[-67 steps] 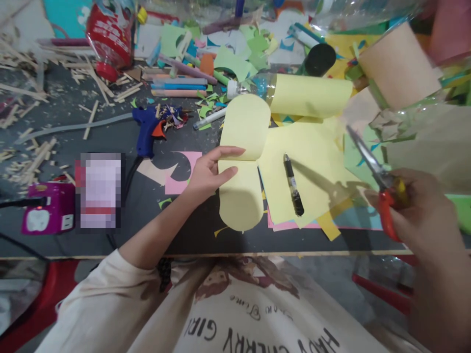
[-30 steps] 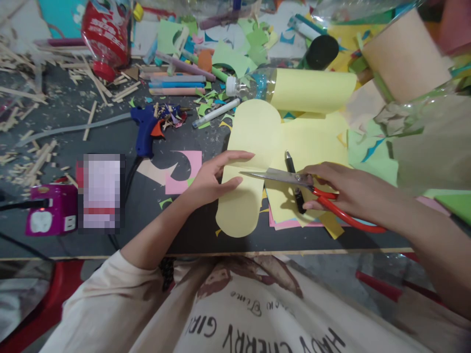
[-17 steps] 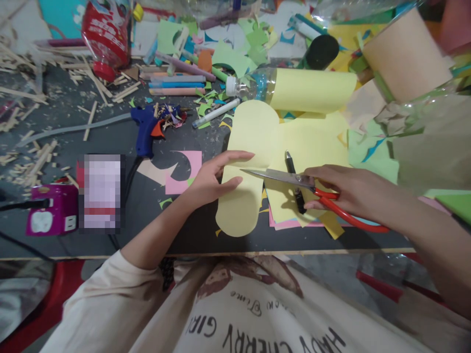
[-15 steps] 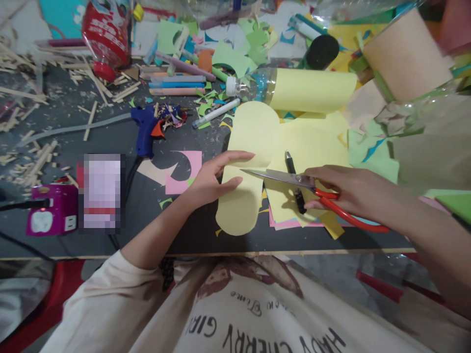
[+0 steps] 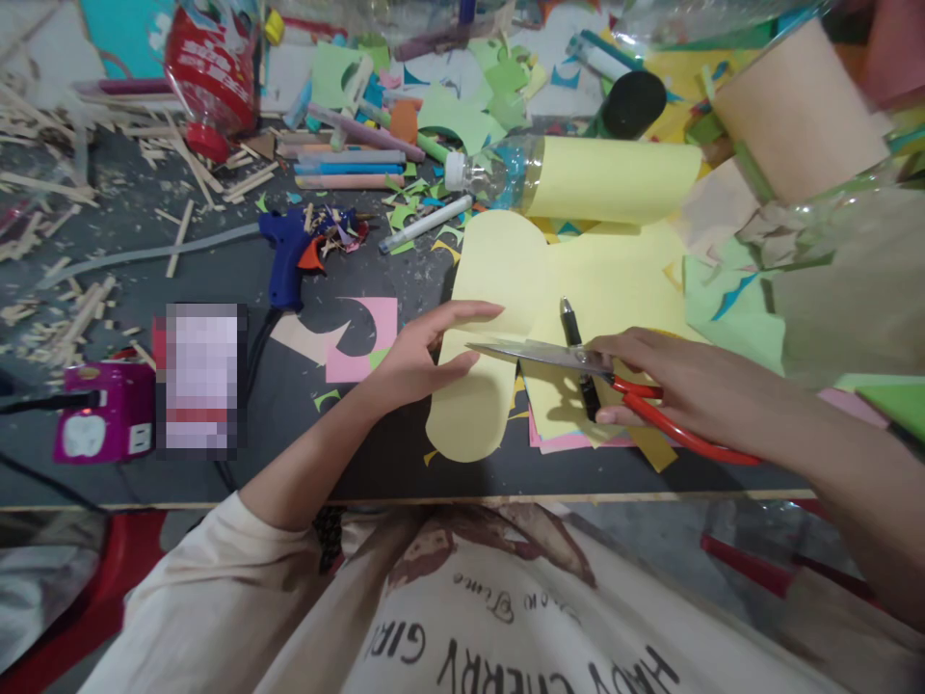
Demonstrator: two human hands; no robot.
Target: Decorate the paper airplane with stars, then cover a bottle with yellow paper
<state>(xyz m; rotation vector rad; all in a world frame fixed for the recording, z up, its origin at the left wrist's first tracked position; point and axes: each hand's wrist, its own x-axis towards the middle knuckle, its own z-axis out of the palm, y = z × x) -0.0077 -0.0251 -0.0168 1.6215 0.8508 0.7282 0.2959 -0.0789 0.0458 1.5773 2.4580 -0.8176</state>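
A pale yellow paper cutout (image 5: 469, 414) with rounded ends and a crease across its middle lies near the table's front edge. My left hand (image 5: 423, 352) rests at its left side, thumb and index finger apart over the crease; its other fingers are mostly hidden. My right hand (image 5: 650, 371) is closed on red-handled scissors (image 5: 556, 357), whose blades look nearly closed and point left over the cutout. Beneath the scissors, a black pen (image 5: 568, 318) lies across yellow paper sheets (image 5: 614, 280), partly covered by the blades.
A plastic bottle wrapped in yellow paper (image 5: 614, 178) lies behind the sheets. To the left are a blue glue gun (image 5: 287, 260), pink paper scraps (image 5: 354, 361), a purple power adapter (image 5: 105, 410) and broken sticks. Markers (image 5: 351, 169) and green offcuts (image 5: 455, 116) crowd the back.
The scissors and my right hand have shifted slightly left, and the blade tips sit a little lower. My left hand stays almost in place by the cutout.
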